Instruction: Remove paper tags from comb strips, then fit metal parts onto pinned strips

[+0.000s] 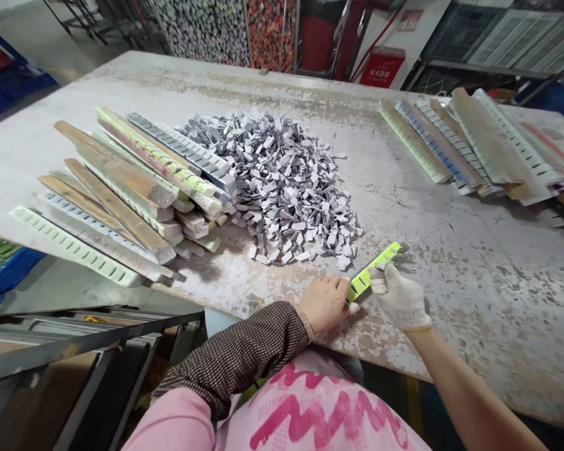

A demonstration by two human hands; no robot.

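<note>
A bright yellow-green slotted strip lies slantwise near the table's front edge. Bare-skinned, my left hand closes its fingers on the strip's lower left end. My right hand, in a white glove, has its fingers closed at the strip's right side, near its upper part; whether it also pinches a small piece cannot be made out. Just beyond both hands spreads a heap of small white and grey pieces.
Slotted bars and wooden strips are stacked at the left of the worn table. More slotted strips lie at the right. A metal frame stands below the front left edge. Behind are a red box and racks.
</note>
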